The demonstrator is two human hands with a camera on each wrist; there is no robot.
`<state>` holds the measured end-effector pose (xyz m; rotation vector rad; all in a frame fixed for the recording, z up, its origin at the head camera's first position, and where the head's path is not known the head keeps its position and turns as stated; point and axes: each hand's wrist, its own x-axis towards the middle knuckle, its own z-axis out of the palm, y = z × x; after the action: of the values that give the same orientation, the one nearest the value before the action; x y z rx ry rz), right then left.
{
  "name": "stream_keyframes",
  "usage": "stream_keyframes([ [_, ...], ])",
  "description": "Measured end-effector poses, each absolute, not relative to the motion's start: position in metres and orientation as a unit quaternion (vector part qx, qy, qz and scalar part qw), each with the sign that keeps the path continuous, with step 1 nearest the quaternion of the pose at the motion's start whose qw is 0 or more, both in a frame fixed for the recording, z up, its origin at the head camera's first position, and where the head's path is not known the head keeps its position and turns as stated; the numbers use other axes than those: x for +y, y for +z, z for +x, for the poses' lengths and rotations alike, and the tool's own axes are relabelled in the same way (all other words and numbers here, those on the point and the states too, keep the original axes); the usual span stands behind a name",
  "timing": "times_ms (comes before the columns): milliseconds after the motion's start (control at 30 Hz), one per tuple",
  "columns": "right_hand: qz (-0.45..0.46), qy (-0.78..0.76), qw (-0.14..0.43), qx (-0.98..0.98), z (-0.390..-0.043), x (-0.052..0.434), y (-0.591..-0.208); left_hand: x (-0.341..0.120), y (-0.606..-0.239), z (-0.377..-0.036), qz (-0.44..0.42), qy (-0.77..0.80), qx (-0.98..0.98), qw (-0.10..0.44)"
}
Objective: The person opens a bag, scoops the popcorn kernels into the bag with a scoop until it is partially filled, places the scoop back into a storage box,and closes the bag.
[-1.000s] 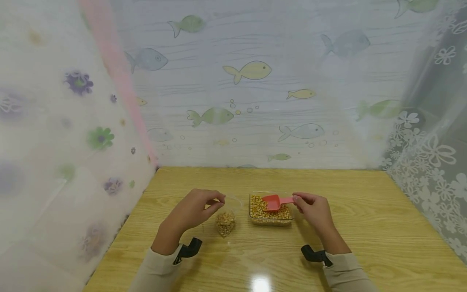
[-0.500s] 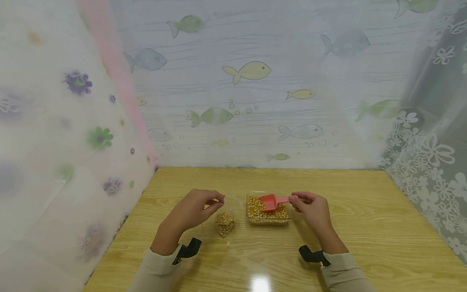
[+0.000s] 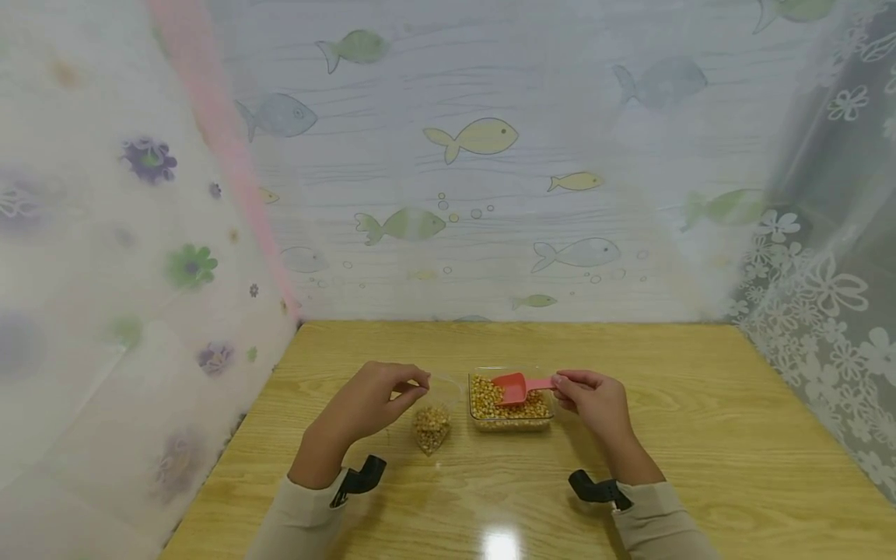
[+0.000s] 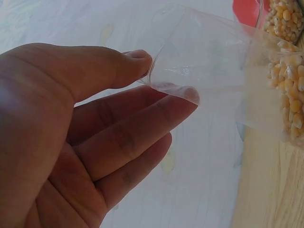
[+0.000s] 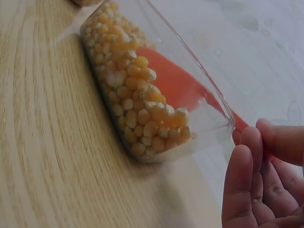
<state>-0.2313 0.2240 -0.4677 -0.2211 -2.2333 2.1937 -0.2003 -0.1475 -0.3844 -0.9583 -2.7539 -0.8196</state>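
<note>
My left hand pinches the rim of a clear plastic bag between thumb and fingers. Corn kernels fill the bag's lower part, which hangs down to the right of the hand. By its handle, my right hand pinches a red scoop. The scoop's bowl lies on the corn kernels inside a clear rectangular container. In the right wrist view the handle passes over the container's rim, and the bowl shows through the clear wall.
The container stands on a wooden table, close to the right of the bag. Behind the table hangs a curtain printed with fish. A flowered sheet borders the left side. A black wrist mount sits on each sleeve.
The container, the scoop and my right hand have shifted slightly left, nearer the bag. My left hand and the bag have stayed nearly still.
</note>
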Motion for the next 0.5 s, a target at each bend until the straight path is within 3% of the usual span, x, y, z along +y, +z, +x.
stream_keyframes([
  [500,-0.111,0.738,-0.009,-0.666,-0.2361,0.231,-0.4755,-0.1484,-0.3849,-0.2003,-0.314,-0.271,-0.908,0.057],
])
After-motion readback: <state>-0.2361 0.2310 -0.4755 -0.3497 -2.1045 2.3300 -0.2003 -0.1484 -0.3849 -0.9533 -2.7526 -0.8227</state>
